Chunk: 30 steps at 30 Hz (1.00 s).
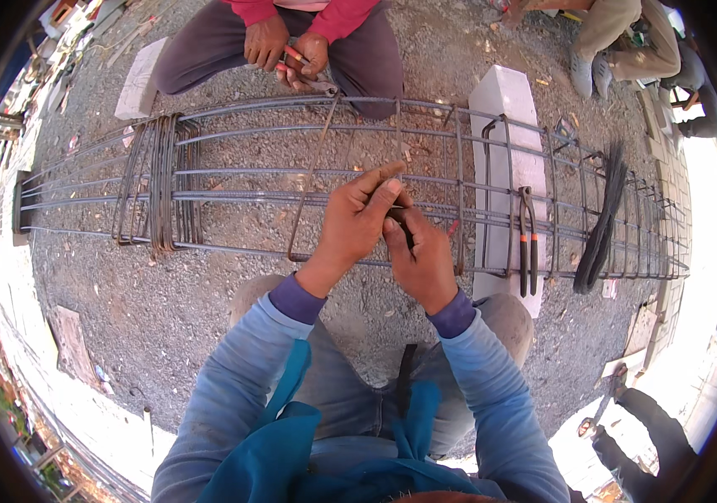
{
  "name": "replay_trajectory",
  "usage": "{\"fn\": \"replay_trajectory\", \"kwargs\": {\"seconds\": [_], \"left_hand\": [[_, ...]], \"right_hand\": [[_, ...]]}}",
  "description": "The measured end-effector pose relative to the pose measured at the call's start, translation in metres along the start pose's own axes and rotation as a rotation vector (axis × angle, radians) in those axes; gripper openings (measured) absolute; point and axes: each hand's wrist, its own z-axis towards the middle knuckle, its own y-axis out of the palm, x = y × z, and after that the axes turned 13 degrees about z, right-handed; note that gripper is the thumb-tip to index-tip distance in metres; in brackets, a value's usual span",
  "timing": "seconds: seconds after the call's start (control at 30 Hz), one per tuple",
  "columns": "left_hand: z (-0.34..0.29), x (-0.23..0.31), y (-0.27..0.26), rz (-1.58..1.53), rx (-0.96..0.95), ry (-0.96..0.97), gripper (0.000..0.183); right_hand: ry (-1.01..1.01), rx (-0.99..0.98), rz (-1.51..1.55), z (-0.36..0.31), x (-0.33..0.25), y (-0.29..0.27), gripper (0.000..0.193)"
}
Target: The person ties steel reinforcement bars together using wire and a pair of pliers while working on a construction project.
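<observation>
My left hand [353, 216] and my right hand [422, 255] meet above the middle of a long rebar cage [249, 173]. Both are closed, thumbs and fingertips pinched close together. Whatever lies between the fingers is too small or hidden to make out. A bent square stirrup [314, 180] stands tilted around the bars, just left of my left hand. To the right of my right hand, end-cutting pincers [528, 243] with orange and black handles hang over the bars. Farther right, a bundle of thin dark tie wire [602, 222] rests across the cage.
Several stirrups [161, 180] are bunched on the bars at left. White blocks [505, 168] lie under the cage. Opposite me a crouching co-worker's hands [291, 50] hold red-handled pincers [321, 85] at the far bar. Other people's legs [618, 50] show at upper right.
</observation>
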Motion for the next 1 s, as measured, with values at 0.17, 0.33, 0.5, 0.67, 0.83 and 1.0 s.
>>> {"fn": "replay_trajectory", "kwargs": {"seconds": [0.17, 0.33, 0.5, 0.67, 0.83, 1.0], "left_hand": [[0.003, -0.003, -0.002, -0.067, -0.043, -0.04, 0.029], [0.005, -0.005, -0.007, -0.495, -0.066, -0.132, 0.025], [0.008, -0.008, -0.012, -0.315, 0.103, -0.015, 0.023], [0.009, -0.011, -0.028, -0.384, 0.133, -0.067, 0.025], [0.014, -0.012, -0.018, -0.259, 0.149, -0.036, 0.024], [0.026, -0.018, -0.008, -0.343, 0.114, -0.078, 0.025]], "right_hand": [[-0.08, -0.026, -0.206, -0.003, 0.004, -0.004, 0.017], [0.127, 0.084, 0.236, 0.003, 0.0, -0.009, 0.021], [0.305, 0.071, 0.405, 0.004, 0.015, 0.002, 0.025], [0.413, -0.134, 0.665, -0.002, -0.008, 0.009, 0.023], [0.265, 0.024, 0.42, 0.006, 0.007, 0.002, 0.02], [-0.053, 0.067, 0.05, 0.025, 0.005, -0.023, 0.021]]}}
